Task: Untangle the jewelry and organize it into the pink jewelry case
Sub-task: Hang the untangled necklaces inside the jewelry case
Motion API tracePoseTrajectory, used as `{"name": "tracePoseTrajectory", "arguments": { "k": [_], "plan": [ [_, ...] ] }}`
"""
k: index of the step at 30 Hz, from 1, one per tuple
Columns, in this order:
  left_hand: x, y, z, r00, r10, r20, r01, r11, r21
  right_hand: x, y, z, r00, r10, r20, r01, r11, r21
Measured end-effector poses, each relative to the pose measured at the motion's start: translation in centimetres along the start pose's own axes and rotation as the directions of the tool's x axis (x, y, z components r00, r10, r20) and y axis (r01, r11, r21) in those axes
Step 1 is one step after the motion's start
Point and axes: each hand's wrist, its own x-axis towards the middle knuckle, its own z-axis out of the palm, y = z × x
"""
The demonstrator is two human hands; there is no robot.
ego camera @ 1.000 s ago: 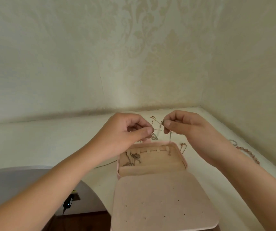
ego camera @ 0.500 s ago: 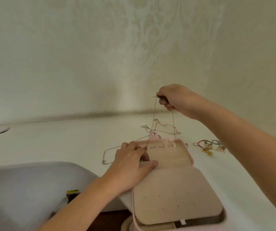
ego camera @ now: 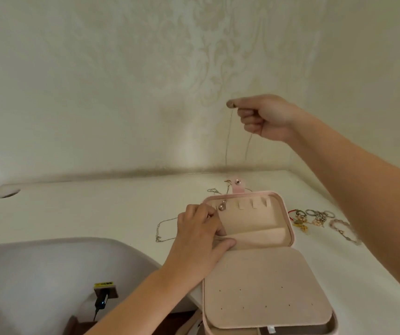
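The pink jewelry case (ego camera: pixel 288 221) lies open on the white table (ego camera: pixel 97 213), its lid section with small hooks facing me and a flat earring panel (ego camera: pixel 264 286) folded toward me. My right hand (ego camera: pixel 264 117) is raised high and pinches a thin gold necklace chain (ego camera: pixel 228 139) that hangs down in two strands. A round pendant (ego camera: pixel 222 206) hangs at the lid's hooks. My left hand (ego camera: pixel 201 235) rests on the case's left edge, fingers at the lid pocket and thumb on the pocket's rim. Tangled chains (ego camera: pixel 214 189) lie behind the case, and another chain (ego camera: pixel 164 229) lies to its left.
Key rings and gold charms (ego camera: pixel 312 217) lie right of the case, beside a beaded bracelet (ego camera: pixel 344 229). A grey chair back (ego camera: pixel 49 274) sits at lower left below the table edge, with a small black device (ego camera: pixel 101 301) near it. A round cable hole (ego camera: pixel 8 193) is far left.
My right hand has lifted the chain higher, from close over the case up toward the wall. My left hand left the chain and dropped onto the case's left edge.
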Motion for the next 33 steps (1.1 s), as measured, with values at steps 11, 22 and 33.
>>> {"name": "tracePoseTrajectory", "arguments": {
  "k": [11,22,33],
  "plan": [
    [-0.1,0.1,0.4,0.996,0.026,-0.083,-0.02,0.997,0.07,-1.8,-6.3,2.2,0.989,-0.123,0.078,0.136,0.973,-0.188],
    [-0.4,0.3,0.3,0.983,0.058,-0.173,-0.031,0.987,0.155,-3.9,-7.7,1.6,0.985,-0.167,0.046,0.173,0.957,-0.234],
    [-0.6,0.9,-0.4,0.976,0.096,-0.197,-0.064,0.985,0.16,-5.7,-4.8,1.4,0.984,-0.127,0.124,0.161,0.93,-0.329]
  ]
}}
